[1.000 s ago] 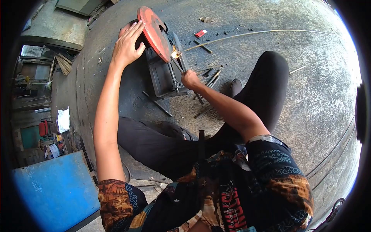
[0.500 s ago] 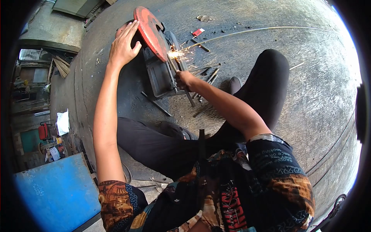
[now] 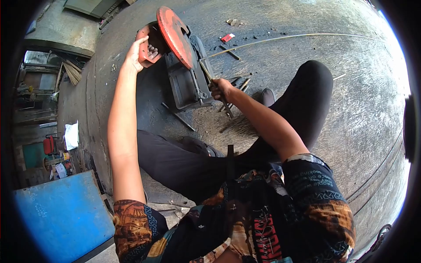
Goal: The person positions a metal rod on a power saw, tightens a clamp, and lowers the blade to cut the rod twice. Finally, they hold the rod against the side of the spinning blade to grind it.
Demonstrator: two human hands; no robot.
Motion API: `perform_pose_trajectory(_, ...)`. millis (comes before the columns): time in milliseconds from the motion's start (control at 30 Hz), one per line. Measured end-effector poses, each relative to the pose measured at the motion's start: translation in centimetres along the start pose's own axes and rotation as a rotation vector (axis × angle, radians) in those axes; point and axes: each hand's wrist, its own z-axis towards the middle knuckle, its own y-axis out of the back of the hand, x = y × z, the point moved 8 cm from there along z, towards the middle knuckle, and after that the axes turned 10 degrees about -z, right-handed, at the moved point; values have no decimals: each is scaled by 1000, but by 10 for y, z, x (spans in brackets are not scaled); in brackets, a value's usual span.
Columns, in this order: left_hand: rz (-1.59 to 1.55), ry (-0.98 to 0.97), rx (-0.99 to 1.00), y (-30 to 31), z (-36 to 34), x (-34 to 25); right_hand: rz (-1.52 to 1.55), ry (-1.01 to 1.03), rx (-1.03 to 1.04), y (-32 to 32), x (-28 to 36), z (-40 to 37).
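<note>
A chop saw (image 3: 186, 79) with a red blade guard (image 3: 174, 35) stands on the concrete floor in front of me. My left hand (image 3: 137, 53) is wrapped around the saw's red handle (image 3: 147, 44), and the guard is tilted up. My right hand (image 3: 220, 89) grips a thin metal rod (image 3: 210, 79) that lies across the saw's base under the blade. No sparks show. My legs in black trousers lie to either side of the saw.
Several short cut rod pieces (image 3: 239, 83) lie right of the saw. A long thin rod (image 3: 289, 37) runs across the floor behind it, near a small red and white box (image 3: 227, 37). A blue panel (image 3: 61, 215) stands at the lower left, clutter beyond it.
The sparks have stopped. My left hand has moved from pressing on the guard to holding the handle, and the saw head has risen. My right hand has drawn the rod slightly toward me.
</note>
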Motion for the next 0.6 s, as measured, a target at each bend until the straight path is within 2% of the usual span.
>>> perform_pose_trajectory(67,8,-47,-6,-1,-5,0,18,11,-34,-3,-2,0)
perform_pose_trajectory(167,25,-99,-5,0,-7,-3,-209,156,-210,10,10,1)
perform_pose_trajectory(300,60,-127,-10,-3,-11,-4,-308,208,-243,17,11,11)
perform_pose_trajectory(367,93,-148,-9,-2,-8,-6,-578,311,-465,23,21,8)
perform_pose_trajectory(400,131,-134,-41,0,-5,-7,-577,310,-463,22,20,10)
perform_pose_trajectory(467,171,-117,-73,7,-2,-9,-933,452,-681,17,36,-5)
perform_pose_trajectory(533,583,-369,-176,7,-7,-31,-996,517,-720,11,39,-14)
perform_pose_trajectory(567,990,-612,-416,2,-19,-55,-1063,585,-756,6,44,-21)
perform_pose_trajectory(600,992,-610,-413,-1,-19,-52,-1060,582,-758,5,44,-24)
